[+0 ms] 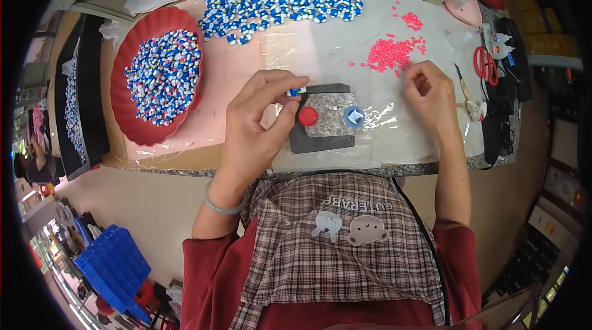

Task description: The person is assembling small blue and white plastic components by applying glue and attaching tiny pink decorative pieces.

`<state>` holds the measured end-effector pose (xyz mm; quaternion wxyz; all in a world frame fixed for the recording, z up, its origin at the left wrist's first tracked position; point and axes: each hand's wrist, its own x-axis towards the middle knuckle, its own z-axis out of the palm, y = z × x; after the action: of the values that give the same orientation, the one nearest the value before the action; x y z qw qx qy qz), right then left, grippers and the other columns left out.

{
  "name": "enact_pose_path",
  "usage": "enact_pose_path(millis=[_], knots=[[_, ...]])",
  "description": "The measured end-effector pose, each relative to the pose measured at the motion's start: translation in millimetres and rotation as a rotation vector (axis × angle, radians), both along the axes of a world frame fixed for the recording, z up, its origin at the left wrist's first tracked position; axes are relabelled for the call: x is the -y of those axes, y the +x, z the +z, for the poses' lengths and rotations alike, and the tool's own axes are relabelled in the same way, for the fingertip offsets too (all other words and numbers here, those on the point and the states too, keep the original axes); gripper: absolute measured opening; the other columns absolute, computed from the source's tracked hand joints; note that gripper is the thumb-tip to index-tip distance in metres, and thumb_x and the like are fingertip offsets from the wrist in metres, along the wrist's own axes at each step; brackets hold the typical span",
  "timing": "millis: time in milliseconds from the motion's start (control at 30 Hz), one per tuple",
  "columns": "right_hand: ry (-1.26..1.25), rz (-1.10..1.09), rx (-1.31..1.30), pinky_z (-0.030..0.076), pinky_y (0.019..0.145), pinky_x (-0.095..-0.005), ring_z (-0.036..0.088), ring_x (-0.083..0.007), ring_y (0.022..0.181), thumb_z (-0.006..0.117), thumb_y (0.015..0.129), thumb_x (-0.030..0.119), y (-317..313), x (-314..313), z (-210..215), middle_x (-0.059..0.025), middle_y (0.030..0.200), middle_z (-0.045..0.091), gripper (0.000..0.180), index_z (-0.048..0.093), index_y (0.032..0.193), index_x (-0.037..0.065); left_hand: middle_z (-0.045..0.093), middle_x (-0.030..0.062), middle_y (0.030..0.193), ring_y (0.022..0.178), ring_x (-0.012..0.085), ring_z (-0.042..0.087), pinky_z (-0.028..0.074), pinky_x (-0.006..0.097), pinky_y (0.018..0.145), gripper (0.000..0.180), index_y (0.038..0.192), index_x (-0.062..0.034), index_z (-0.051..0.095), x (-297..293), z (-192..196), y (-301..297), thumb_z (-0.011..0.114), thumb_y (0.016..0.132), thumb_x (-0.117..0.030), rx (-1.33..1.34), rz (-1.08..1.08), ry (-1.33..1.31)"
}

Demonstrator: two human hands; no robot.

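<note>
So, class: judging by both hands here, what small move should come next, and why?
Probably the left hand lowers its small blue-and-white piece onto the grey block, next to the red cap. It is pinched just above the block, while the right hand reaches into the pink bits.

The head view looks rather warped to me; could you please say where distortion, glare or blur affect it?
Head view: fisheye bends the table edge and leaves a black rim; glare whitens the clear plastic sheet; the left hand, holding a small blue-and-white piece, and right hand are sharp.
</note>
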<state>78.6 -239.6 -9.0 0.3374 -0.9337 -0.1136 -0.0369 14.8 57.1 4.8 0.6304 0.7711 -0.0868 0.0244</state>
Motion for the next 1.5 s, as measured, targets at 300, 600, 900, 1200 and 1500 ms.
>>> enact_pose_path(millis=[300,600,900,1200,1500], knots=[[0.530,0.027,-0.339,0.046,0.067,-0.0203,0.055,-0.0067,0.074,0.058,0.083,-0.006,-4.5,5.7,-8.9,-0.0013,0.084,0.058,0.009,0.054,0.086,0.002,0.062,0.0113,0.104,0.088,0.0159,0.061,0.051,0.026,0.074,0.028,0.107,-0.0005,0.068,2.1,2.3,3.3,0.060,0.082,0.007,0.029,0.074,-0.010],[0.903,0.101,-0.526,0.046,0.056,-0.0212,0.057,-0.0091,0.066,0.066,0.083,-0.003,-12.6,1.6,-2.7,-0.0067,0.084,0.061,0.017,0.052,0.089,0.005,0.062,0.0110,0.103,0.089,0.0161,0.060,0.051,0.026,0.075,0.026,0.107,0.0004,0.067,3.8,0.6,7.3,0.060,0.083,0.006,0.039,0.076,0.020],[0.852,0.151,-0.811,0.047,0.053,-0.0210,0.058,-0.0080,0.059,0.069,0.082,0.000,-21.3,-13.1,13.1,-0.0066,0.076,0.065,0.021,0.052,0.092,0.007,0.062,0.0110,0.103,0.087,0.0154,0.061,0.050,0.025,0.075,0.027,0.107,-0.0006,0.068,7.1,1.0,4.9,0.060,0.082,0.005,0.013,0.057,-0.022],[0.750,0.185,-0.900,0.047,0.052,-0.0208,0.059,-0.0079,0.059,0.071,0.081,0.000,-17.8,-27.2,15.5,-0.0067,0.077,0.067,0.024,0.051,0.093,0.007,0.063,0.0114,0.099,0.084,0.0157,0.062,0.050,0.025,0.073,0.028,0.108,-0.0011,0.068,5.5,1.4,6.5,0.060,0.082,0.007,0.098,-0.004,0.082],[0.677,0.216,-0.923,0.046,0.050,-0.0200,0.059,-0.0074,0.059,0.070,0.082,0.000,-15.7,-34.6,16.1,-0.0055,0.077,0.067,0.024,0.050,0.093,0.007,0.064,0.0114,0.098,0.078,0.0160,0.063,0.052,0.026,0.069,0.026,0.103,-0.0005,0.068,10.0,-0.1,2.1,0.062,0.080,0.007,0.010,0.019,-0.069]])
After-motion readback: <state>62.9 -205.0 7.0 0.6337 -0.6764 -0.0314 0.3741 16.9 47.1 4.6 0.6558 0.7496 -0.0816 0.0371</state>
